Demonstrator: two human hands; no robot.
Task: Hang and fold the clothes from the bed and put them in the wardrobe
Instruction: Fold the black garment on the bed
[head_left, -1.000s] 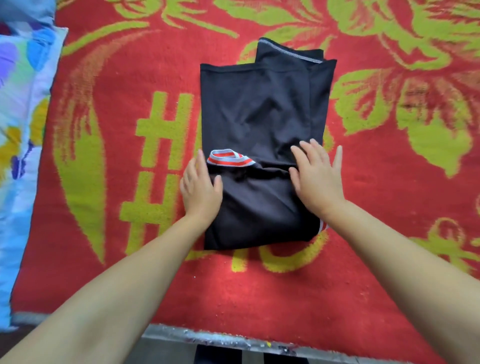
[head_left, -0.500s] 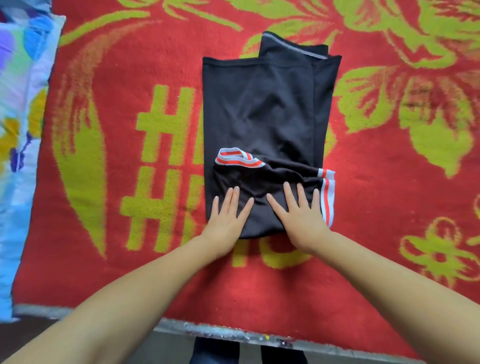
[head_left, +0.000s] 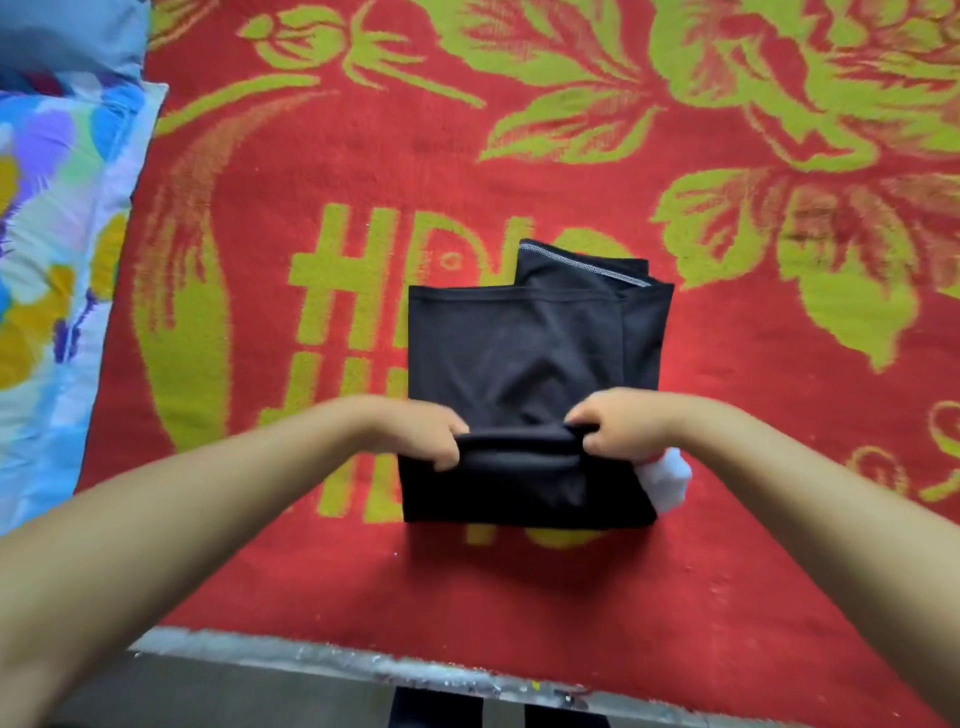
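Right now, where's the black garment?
Head view, centre: the black garment lies on the red blanket, right of the floral pillow, its near fold gripped by left hand and right hand.

Open red blanket (head_left: 519, 587) rings the black garment (head_left: 519, 343); patterned pillow (head_left: 52, 234) crowds the far left.

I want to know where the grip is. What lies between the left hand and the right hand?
In the head view, a raised fold of the black garment spans between the left hand and the right hand; each hand grips one end.
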